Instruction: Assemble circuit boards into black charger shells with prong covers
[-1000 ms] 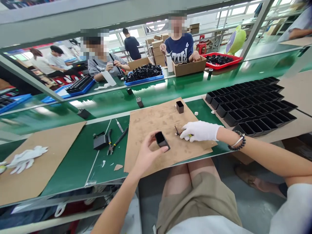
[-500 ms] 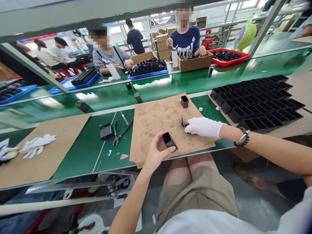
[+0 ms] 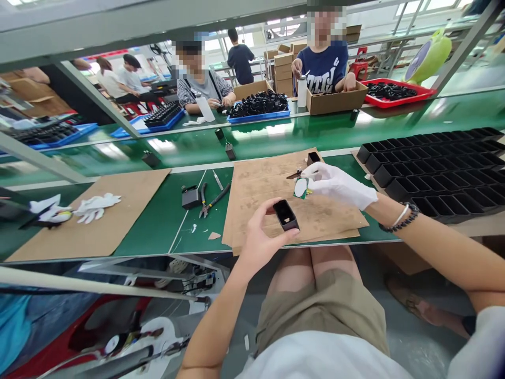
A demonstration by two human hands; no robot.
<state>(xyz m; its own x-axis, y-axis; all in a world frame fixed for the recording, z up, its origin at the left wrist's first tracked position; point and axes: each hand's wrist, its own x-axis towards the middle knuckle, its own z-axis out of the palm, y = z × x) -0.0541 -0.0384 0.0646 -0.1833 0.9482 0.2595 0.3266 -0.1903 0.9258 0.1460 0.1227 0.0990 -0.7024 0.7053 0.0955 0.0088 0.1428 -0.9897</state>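
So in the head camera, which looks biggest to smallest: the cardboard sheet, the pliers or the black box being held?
1. cardboard sheet, by far.
2. pliers and black box in the left hand: look alike; the box is nearer, so unranked.

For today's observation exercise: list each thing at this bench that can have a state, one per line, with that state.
left hand: bare, gripping the black case
black case: held off the bench, open end up
right hand: gloved, pinching the small green part
small green part: held above the cardboard sheet
second case: standing on the cardboard sheet, open end up
pliers: lying flat on the green mat
white gloves: unworn, lying flat
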